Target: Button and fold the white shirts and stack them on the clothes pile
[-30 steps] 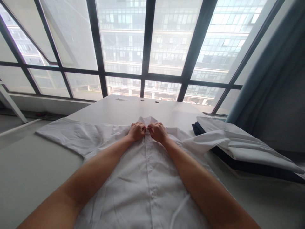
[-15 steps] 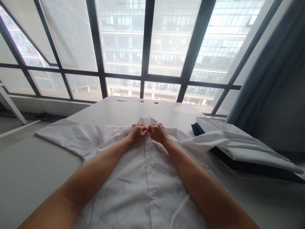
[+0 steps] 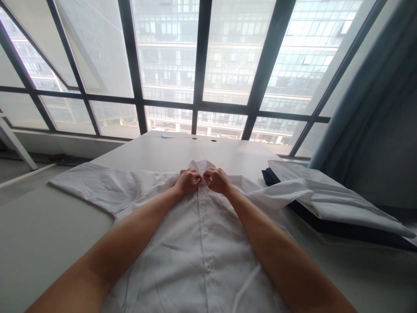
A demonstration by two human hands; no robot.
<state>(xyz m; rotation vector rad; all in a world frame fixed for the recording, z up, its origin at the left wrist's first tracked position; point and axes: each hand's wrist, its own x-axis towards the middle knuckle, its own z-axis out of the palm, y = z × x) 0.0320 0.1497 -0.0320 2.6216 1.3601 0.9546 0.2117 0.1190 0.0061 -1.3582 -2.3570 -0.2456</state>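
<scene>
A white short-sleeved shirt (image 3: 198, 243) lies front up on the white table (image 3: 182, 150), its button strip running toward me and its collar (image 3: 202, 165) at the far end. My left hand (image 3: 188, 181) and my right hand (image 3: 217, 180) meet just below the collar. Both are closed, fingers pinching the shirt's front edges at the top of the button strip. One sleeve spreads out to the left (image 3: 87, 184), the other to the right (image 3: 276, 193).
A stack of folded white and dark blue clothes (image 3: 329, 204) sits at the right side of the table. A blue curtain (image 3: 374, 108) hangs at the right. Large dark-framed windows (image 3: 202, 65) stand behind the table's far edge.
Both hands stay pinched together at the collar; the fingers have shifted only slightly. The shirt has not moved.
</scene>
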